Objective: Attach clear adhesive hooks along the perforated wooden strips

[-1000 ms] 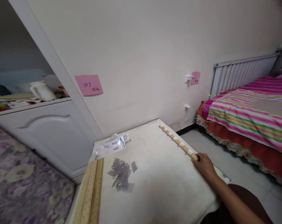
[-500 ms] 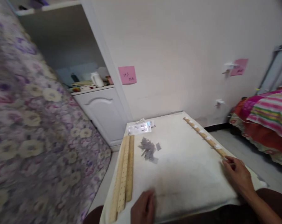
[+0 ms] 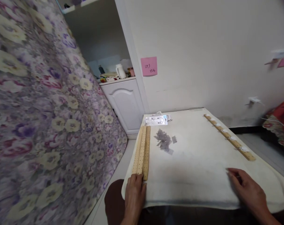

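At the near end of several pale perforated wooden strips (image 3: 140, 150), my left hand (image 3: 134, 190) has its fingers closed over the strip ends. These strips lie side by side along the table's left side. My right hand (image 3: 248, 189) hovers over the near right part of the table, fingers loosely bent and a gap between thumb and forefinger, holding nothing visible. Beyond it, near the right edge, lies another wooden strip (image 3: 250, 156) with a row of white hooks (image 3: 232, 138) on it. A pile of small grey translucent squares (image 3: 164, 140) sits right of the left strips.
A clear plastic package (image 3: 156, 120) lies at the back left of the cloth-covered table (image 3: 191, 184). Floral curtain (image 3: 53, 131) hangs at left, beside a white cabinet (image 3: 125, 103). A wall stands behind, with a pink note (image 3: 149, 66) and a plugged-in white charger (image 3: 254, 99).
My right hand has let go of the hooked strip's near end and come away from it. My left hand has moved onto the left strips' near ends. The view has turned right-to-left.
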Tool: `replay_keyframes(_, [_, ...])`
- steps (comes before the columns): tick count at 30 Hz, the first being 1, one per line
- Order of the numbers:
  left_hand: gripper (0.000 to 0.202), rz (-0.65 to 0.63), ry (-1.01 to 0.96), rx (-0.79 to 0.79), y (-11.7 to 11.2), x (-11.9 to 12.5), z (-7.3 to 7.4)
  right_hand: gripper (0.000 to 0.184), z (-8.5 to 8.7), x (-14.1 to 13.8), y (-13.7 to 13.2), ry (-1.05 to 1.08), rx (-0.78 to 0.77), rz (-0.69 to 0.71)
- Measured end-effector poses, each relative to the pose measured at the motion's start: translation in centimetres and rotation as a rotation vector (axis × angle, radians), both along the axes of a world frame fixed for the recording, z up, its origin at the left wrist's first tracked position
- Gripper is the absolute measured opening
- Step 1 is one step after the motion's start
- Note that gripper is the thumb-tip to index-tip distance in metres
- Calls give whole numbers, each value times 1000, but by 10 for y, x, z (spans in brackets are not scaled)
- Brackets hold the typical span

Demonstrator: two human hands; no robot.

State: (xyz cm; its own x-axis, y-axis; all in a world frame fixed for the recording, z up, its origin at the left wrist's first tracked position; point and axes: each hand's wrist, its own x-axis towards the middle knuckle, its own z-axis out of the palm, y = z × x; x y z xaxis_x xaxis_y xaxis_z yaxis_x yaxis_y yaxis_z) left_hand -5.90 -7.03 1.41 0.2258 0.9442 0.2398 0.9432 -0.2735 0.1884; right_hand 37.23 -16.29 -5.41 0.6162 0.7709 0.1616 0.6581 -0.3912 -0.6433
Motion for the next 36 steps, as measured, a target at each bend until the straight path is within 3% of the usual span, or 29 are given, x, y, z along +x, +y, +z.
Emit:
replay_keyframes(6, [17, 6, 79, 61, 6, 5, 0, 42, 2, 1, 1, 82, 23, 1])
replay_keyframes(9, [13, -33, 99, 80, 7, 2, -5, 41, 9, -21, 11, 259, 86, 44])
replay_keyframes(12, [13, -37, 108, 99, 9, 1, -9, 37, 21, -73, 32, 561, 113, 274])
replay_keyframes(16, [12, 0, 97, 126, 7, 7, -8, 30, 36, -167, 69, 984, -3, 618])
replay_keyframes(19, [15, 0, 82, 130, 2, 14, -4, 35, 39, -226, 94, 1147, -89, 675])
replay_keyframes(22, [17, 18, 81, 118, -2, 21, -4, 36, 37, -261, 110, 1173, -84, 677])
replay_keyframes(27, [14, 168, 119, 71, 2, 27, -8, 26, 34, -276, 122, 1121, -93, 663])
replay_keyframes(33, [14, 166, 99, 62, 6, 33, -1, 29, 34, -278, 126, 1154, -123, 618])
replay_keyframes(36, [17, 121, 60, 87, 3, 41, 1, 30, 32, -282, 130, 1208, -62, 582])
